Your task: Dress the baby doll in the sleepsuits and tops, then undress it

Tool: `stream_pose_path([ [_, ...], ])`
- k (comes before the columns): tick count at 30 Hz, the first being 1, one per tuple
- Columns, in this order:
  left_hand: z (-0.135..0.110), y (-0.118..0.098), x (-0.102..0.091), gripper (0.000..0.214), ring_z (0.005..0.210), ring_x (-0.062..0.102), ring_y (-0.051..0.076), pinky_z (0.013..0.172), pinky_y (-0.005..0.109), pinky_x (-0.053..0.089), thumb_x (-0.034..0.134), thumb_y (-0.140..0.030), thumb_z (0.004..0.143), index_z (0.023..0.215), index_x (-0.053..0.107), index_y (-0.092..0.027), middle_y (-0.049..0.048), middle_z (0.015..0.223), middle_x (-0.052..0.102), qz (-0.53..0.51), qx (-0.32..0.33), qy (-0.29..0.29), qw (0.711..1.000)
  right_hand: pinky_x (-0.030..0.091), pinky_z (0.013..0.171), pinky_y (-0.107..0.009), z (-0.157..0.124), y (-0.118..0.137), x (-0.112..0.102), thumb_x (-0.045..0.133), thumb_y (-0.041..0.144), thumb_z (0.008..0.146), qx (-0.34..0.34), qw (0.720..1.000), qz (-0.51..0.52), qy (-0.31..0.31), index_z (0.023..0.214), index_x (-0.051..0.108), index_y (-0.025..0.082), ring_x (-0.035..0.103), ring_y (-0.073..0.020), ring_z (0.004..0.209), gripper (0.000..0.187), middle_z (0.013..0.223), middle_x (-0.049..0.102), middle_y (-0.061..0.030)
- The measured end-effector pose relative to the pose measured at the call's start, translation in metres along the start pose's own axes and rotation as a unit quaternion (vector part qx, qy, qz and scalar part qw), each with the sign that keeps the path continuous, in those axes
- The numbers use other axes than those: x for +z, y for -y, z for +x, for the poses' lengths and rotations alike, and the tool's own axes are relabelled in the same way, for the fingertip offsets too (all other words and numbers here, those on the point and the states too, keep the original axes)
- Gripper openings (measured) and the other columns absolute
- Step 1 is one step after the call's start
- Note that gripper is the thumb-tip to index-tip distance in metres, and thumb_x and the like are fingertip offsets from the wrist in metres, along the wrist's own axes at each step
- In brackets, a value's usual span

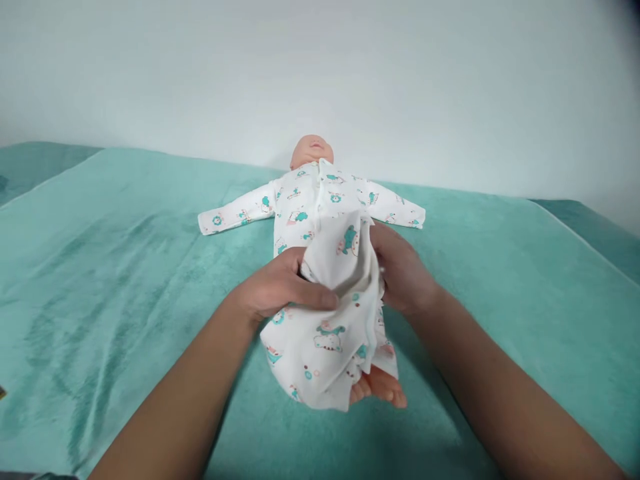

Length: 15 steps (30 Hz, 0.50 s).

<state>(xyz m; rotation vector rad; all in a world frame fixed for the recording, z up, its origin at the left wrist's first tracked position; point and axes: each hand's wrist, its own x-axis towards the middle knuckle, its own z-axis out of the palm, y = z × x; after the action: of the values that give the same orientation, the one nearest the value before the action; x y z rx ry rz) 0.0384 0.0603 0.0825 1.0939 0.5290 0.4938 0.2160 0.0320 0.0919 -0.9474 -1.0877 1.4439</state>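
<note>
A baby doll (312,151) lies on its back, head toward the wall and arms stretched out sideways. It wears a white baby romper (330,360) printed with small teal and pink animals. The front looks fastened near the neck, while the lower part hangs loose around the legs. My left hand (285,283) is closed on the cloth at the doll's middle, thumb on top. On the other side my right hand (400,267) grips the raised edge of the cloth; its fingertips are hidden behind the fabric. The doll's bare feet (379,388) stick out below the hem.
A teal plush blanket (125,280) lies under the doll, wrinkled on the left. Behind it rises a plain white wall (320,73). A small dark and yellow object shows at the far left edge.
</note>
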Motion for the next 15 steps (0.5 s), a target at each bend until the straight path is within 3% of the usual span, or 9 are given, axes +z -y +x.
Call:
stream_pose_path([
  [3, -0.001, 0.004, 0.006, 0.046, 0.089, 0.071, 0.031, 0.081, 0.044, 0.058, 0.08, -0.018, 0.061, 0.105, 0.07, -0.012, 0.0132, 0.098, 0.074, -0.108, 0.049, -0.017, 0.993, 0.035, 0.041, -0.022, 0.001, 0.0, -0.001, 0.062, 0.029, 0.081, 0.01, 0.999, 0.019, 0.043, 0.053, 0.047, 0.021, 0.039, -0.0093, 0.041, 0.033, 0.045, 0.042, 0.0047],
  [5, 0.0, 0.005, 0.008, 0.043, 0.088, 0.071, 0.03, 0.08, 0.042, 0.058, 0.079, -0.014, 0.061, 0.103, 0.07, -0.011, 0.0133, 0.095, 0.074, -0.121, 0.06, -0.019, 0.991, 0.033, 0.04, -0.021, 0.001, -0.001, -0.004, 0.066, 0.032, 0.08, 0.008, 0.998, 0.0, 0.059, 0.056, 0.051, 0.02, 0.041, -0.0089, 0.041, 0.031, 0.047, 0.047, 0.0044],
  [12, 0.0, 0.007, 0.006, 0.038, 0.074, 0.071, 0.021, 0.072, 0.032, 0.057, 0.083, -0.018, 0.063, 0.099, 0.072, -0.012, 0.0083, 0.087, 0.075, -0.124, 0.082, -0.026, 0.989, 0.052, 0.062, -0.028, -0.001, -0.004, -0.028, 0.079, 0.031, 0.07, 0.006, 0.981, -0.141, 0.132, 0.08, 0.071, 0.021, 0.062, -0.0167, 0.065, 0.016, 0.071, 0.067, 0.0003],
  [15, 0.0, 0.009, 0.005, 0.034, 0.075, 0.071, 0.019, 0.072, 0.029, 0.056, 0.082, -0.019, 0.066, 0.097, 0.072, -0.014, 0.0069, 0.09, 0.075, -0.115, 0.097, -0.039, 0.988, 0.053, 0.065, -0.031, -0.001, -0.004, -0.034, 0.077, 0.037, 0.07, 0.002, 0.98, -0.179, 0.085, 0.077, 0.071, 0.02, 0.064, -0.0185, 0.068, 0.019, 0.07, 0.068, -0.0012],
])
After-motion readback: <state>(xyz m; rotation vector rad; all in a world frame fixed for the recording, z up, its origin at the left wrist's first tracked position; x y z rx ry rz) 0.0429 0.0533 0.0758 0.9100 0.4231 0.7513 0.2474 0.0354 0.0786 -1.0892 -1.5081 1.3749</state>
